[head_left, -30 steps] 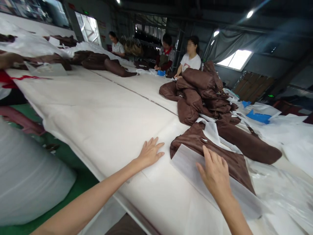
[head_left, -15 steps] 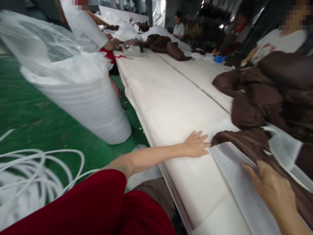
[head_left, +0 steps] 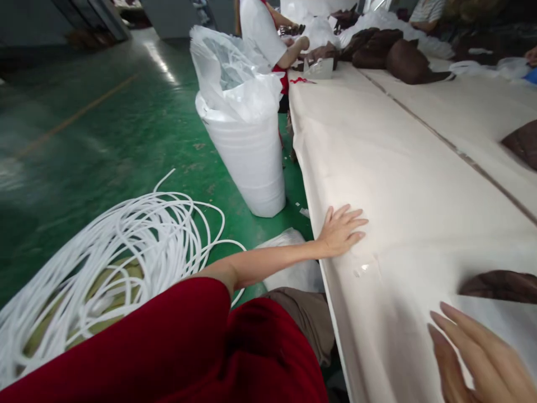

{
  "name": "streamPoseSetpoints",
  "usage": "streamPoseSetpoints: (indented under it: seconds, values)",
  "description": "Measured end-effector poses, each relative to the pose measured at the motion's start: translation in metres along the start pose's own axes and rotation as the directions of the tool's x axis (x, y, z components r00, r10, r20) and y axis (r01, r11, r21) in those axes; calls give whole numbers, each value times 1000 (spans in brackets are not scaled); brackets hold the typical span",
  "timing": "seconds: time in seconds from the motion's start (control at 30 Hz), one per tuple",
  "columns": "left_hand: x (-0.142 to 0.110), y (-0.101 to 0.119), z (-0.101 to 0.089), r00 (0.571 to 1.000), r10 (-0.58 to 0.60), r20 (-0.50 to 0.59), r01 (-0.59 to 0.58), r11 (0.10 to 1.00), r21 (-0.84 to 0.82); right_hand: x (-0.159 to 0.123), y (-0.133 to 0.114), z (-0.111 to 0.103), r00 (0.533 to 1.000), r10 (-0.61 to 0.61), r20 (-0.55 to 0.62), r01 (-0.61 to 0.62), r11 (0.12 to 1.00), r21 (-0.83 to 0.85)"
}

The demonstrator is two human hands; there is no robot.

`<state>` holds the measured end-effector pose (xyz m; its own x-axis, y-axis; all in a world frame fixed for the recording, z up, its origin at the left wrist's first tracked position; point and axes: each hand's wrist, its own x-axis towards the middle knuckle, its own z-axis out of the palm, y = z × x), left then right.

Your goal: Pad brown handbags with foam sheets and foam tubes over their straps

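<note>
Left hand (head_left: pixel 343 232) spread wide on cream cloth-covered table (head_left: pixel 403 184)

Its fingers rest near the table's edge. The right hand (head_left: pixel 482 355) has loosely parted fingers close to a flat white sheet (head_left: pixel 509 322); contact is unclear. Just beyond them lies a soft dark-brown item (head_left: pixel 499 284). Left of both hands' fingers, thin white tubing (head_left: pixel 159 235) lies coiled.

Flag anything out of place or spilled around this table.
White cord sprawls across the green floor in loose, tangled loops, and small pale scraps lie beside the table, as if dropped. I see no spill.
</note>
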<state>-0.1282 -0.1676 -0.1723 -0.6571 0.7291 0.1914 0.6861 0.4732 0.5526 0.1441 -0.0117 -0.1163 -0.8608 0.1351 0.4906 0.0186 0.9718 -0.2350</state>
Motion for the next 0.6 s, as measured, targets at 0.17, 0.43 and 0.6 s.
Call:
streamPoseSetpoints:
  seconds: [0.17, 0.43, 0.6]
  values:
    - [-1, 7, 19, 994, 10, -109, -2, 997, 73, 13, -35, 49, 974, -151, 171, 144, 988, 50]
    - [0, 0, 15, 990, 86, -115, -78, 994, 76, 11, -41, 80, 963, -51, 266, 74, 994, -76]
    - [-1, 0, 19, 987, 86, -135, -76, 994, 80, 12, -41, 78, 969, -62, 237, 77, 996, -52]
